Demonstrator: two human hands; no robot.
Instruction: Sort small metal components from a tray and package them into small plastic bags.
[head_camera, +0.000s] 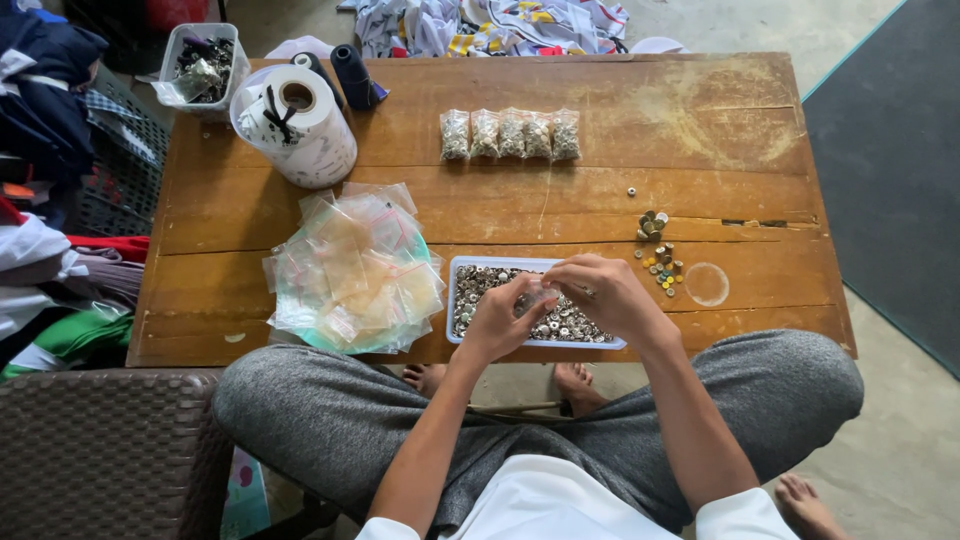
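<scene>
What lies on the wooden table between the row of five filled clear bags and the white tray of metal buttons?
In the head view, bare wood between the filled bags and the white tray: nothing lies there.

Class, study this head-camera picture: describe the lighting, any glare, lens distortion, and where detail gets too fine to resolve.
Head view: soft, even daylight, shadows faint; pale sheen on the wooden table; the table edges bow from wide-angle distortion; the left hand and right hand are sharp, but whatever they pinch over the tray is too small to resolve.
</scene>
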